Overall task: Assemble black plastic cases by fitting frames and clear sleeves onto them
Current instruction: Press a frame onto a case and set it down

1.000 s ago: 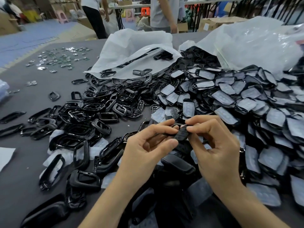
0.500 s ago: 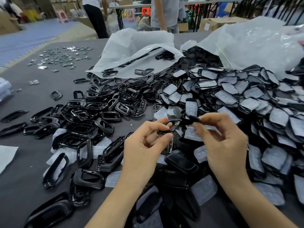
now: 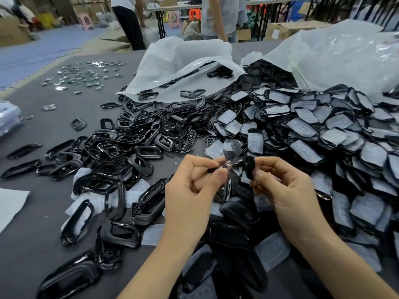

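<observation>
My left hand (image 3: 192,190) pinches a thin glossy black frame (image 3: 224,165) between thumb and fingers. My right hand (image 3: 287,190) holds a small black case (image 3: 249,167) upright by its lower end, close beside the frame's right tip. Both are raised above a heap of black parts. A pile of loose black frames (image 3: 129,145) lies to the left. To the right spreads a pile of black cases with clear sleeves (image 3: 313,130).
Two open plastic bags (image 3: 183,59) with more black parts lie at the back of the grey table (image 3: 28,234). Small shiny metal pieces (image 3: 82,76) are scattered far left. A white sheet (image 3: 10,203) lies at the left edge. People stand behind the table.
My hands held one piece together a second ago. They have since drawn apart, the left keeping the frame and the right the black case, which is turned more upright.
</observation>
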The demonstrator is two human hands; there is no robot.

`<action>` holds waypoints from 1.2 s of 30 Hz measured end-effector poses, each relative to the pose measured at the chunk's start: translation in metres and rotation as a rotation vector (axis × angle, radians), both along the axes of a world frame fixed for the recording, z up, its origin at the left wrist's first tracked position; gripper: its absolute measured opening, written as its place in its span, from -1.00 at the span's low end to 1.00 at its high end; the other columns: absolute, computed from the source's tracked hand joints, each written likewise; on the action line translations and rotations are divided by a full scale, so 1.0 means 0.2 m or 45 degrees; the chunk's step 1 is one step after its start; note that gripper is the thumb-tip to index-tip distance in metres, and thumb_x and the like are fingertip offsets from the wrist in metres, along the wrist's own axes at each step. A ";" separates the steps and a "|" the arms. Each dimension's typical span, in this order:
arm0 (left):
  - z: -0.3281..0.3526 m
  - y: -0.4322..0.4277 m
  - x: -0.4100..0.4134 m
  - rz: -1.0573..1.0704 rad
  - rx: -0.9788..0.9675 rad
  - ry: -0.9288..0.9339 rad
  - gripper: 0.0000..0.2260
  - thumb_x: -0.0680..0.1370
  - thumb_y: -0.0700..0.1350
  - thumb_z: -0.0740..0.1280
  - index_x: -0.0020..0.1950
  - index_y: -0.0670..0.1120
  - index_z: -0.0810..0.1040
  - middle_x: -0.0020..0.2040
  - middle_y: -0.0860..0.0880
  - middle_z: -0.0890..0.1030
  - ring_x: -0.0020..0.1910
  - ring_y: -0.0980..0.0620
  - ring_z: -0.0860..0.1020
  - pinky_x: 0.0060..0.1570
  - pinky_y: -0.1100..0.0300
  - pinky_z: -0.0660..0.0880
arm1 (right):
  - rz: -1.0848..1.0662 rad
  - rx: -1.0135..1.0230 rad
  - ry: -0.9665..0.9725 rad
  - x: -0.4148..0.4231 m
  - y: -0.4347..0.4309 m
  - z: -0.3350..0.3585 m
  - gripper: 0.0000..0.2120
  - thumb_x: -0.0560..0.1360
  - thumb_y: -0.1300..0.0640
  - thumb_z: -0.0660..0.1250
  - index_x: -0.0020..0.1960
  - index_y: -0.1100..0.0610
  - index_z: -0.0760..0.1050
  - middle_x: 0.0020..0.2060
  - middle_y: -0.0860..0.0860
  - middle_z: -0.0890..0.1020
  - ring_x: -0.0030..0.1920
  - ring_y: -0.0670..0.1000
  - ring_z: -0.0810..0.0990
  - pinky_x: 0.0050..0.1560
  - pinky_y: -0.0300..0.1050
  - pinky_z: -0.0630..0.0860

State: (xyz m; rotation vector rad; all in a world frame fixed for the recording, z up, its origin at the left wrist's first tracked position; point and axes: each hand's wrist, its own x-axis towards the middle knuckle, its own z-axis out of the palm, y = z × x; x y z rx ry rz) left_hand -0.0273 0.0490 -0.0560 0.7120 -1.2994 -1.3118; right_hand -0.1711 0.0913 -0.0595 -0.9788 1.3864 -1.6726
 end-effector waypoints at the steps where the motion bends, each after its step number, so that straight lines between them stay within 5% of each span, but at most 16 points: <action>1: 0.01 0.00 0.00 -0.003 0.031 0.027 -0.97 0.44 -0.10 0.39 -0.18 -0.01 0.56 -0.10 -0.07 0.72 -0.08 -0.03 0.70 -0.13 0.30 0.57 | -0.006 -0.020 0.068 0.01 0.01 0.01 -0.79 0.48 0.29 0.36 -0.17 0.02 0.66 -0.35 -0.01 0.63 -0.33 -0.09 0.56 -0.29 -0.33 0.51; 9: -0.01 -0.03 0.02 0.073 0.180 -0.120 -0.88 0.55 -0.21 0.34 -0.19 -0.12 0.57 -0.26 -0.11 0.70 -0.38 -0.08 0.67 -0.40 0.25 0.56 | -0.133 -0.180 0.683 0.06 0.04 0.03 -0.86 0.40 0.23 0.46 -0.12 0.01 0.61 -0.26 -0.13 0.64 -0.21 -0.09 0.59 -0.18 -0.34 0.47; 13: 0.00 -0.03 0.02 0.042 0.157 -0.127 -0.88 0.50 -0.08 0.33 -0.18 -0.09 0.60 -0.28 -0.10 0.69 -0.41 -0.07 0.67 -0.44 0.26 0.55 | -0.170 -0.169 0.884 0.04 0.04 0.02 -0.89 0.40 0.21 0.47 -0.15 0.03 0.60 -0.21 -0.18 0.57 -0.16 -0.07 0.50 -0.15 -0.26 0.42; 17: 0.00 -0.02 0.00 -0.078 0.201 -0.100 -0.78 0.43 -0.02 0.33 -0.13 -0.17 0.59 -0.27 -0.18 0.67 -0.38 -0.09 0.68 -0.41 0.25 0.57 | -0.148 -0.111 0.741 0.04 0.02 0.01 -0.87 0.41 0.19 0.45 -0.19 -0.04 0.59 -0.10 -0.08 0.49 -0.07 -0.13 0.49 -0.15 -0.33 0.41; 27: -0.02 -0.01 -0.01 -0.215 0.208 -0.057 -0.79 0.43 -0.05 0.33 -0.10 -0.20 0.59 -0.27 -0.16 0.69 -0.32 -0.09 0.69 -0.37 0.26 0.58 | -0.073 -0.106 0.520 0.06 0.01 0.00 -0.85 0.44 0.26 0.42 -0.18 0.03 0.55 -0.18 -0.03 0.63 -0.11 -0.01 0.61 -0.02 -0.06 0.54; 36: 0.00 -0.02 0.01 -0.266 0.209 -0.129 -0.79 0.47 -0.06 0.30 -0.09 -0.19 0.60 -0.29 -0.15 0.69 -0.34 -0.10 0.69 -0.35 0.25 0.58 | 0.031 -0.079 0.364 0.03 0.01 0.02 -0.82 0.39 0.27 0.47 -0.18 0.09 0.47 -0.30 0.00 0.59 -0.28 -0.16 0.56 -0.23 -0.36 0.49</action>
